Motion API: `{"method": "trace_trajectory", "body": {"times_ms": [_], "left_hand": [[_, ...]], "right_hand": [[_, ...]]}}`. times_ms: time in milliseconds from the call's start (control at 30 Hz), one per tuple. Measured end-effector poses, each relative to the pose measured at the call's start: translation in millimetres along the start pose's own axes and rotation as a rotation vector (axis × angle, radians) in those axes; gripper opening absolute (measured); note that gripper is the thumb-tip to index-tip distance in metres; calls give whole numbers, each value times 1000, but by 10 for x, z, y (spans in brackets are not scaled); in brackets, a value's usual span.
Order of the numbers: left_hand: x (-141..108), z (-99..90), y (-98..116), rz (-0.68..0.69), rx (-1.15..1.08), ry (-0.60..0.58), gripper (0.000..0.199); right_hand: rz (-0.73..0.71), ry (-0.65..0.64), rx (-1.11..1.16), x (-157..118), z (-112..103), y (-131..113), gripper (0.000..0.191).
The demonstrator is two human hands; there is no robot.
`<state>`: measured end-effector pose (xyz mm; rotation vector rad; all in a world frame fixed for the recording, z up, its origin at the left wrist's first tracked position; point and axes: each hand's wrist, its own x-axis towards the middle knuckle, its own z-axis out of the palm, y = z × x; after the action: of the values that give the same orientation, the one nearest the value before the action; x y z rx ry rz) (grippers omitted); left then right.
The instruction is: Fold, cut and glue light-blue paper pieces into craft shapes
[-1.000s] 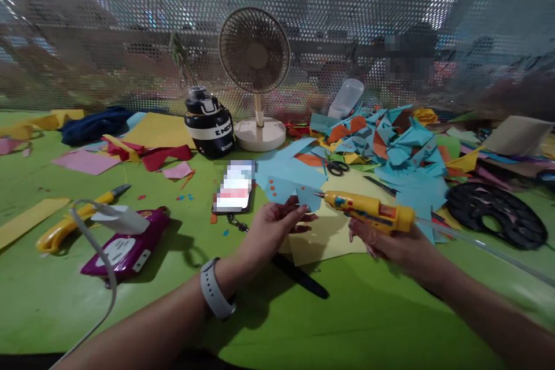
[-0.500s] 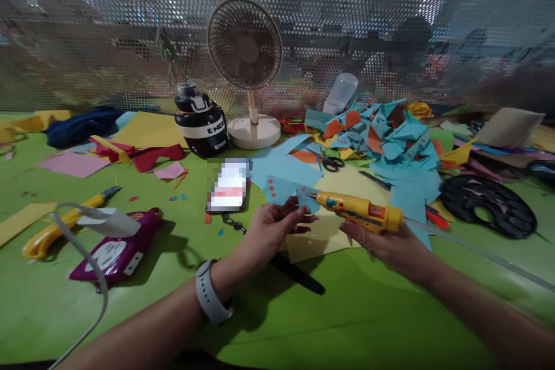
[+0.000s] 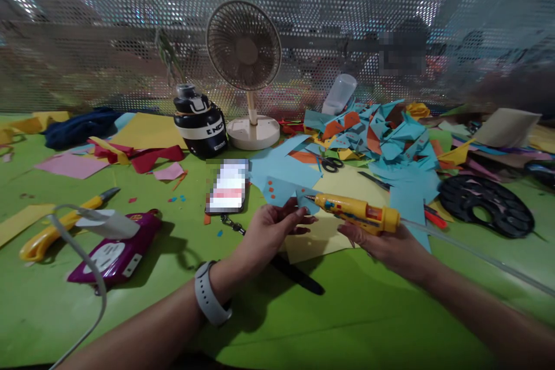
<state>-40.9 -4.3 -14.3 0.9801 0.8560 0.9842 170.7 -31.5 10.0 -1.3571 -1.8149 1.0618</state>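
Note:
My right hand is wrapped round a yellow glue gun, whose nozzle points left. A clear glue stick runs out of the gun's back end. Close to the nozzle tip, my left hand pinches a small piece of blue paper between thumb and finger. Whether the tip touches the paper I cannot tell. Beneath both hands lie a pale yellow sheet and a larger blue sheet. Small orange dots show on blue paper just beyond my left fingers.
Behind stand a fan and a black bottle. A phone, scissors and a heap of folded blue paper lie ahead. At left are a yellow cutter and a purple power strip; at right, a black tray.
The view has shifted very slightly. Both hands keep nearly the same pose, with the glue gun's nozzle still beside the small blue paper.

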Motion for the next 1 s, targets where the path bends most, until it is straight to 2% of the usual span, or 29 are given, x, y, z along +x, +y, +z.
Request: {"method": "trace_trajectory", "body": {"times_ms": [167, 567, 1000], "left_hand": [[-2, 0, 3, 8, -10, -2, 20], [2, -9, -1, 7, 25, -17, 21], [2, -4, 6, 6, 35, -16, 19]], "right_hand": [[12, -4, 2, -3, 0, 12, 33], [66, -4, -62, -28, -6, 1, 41], [30, 10, -168, -20, -13, 2, 37]]}}
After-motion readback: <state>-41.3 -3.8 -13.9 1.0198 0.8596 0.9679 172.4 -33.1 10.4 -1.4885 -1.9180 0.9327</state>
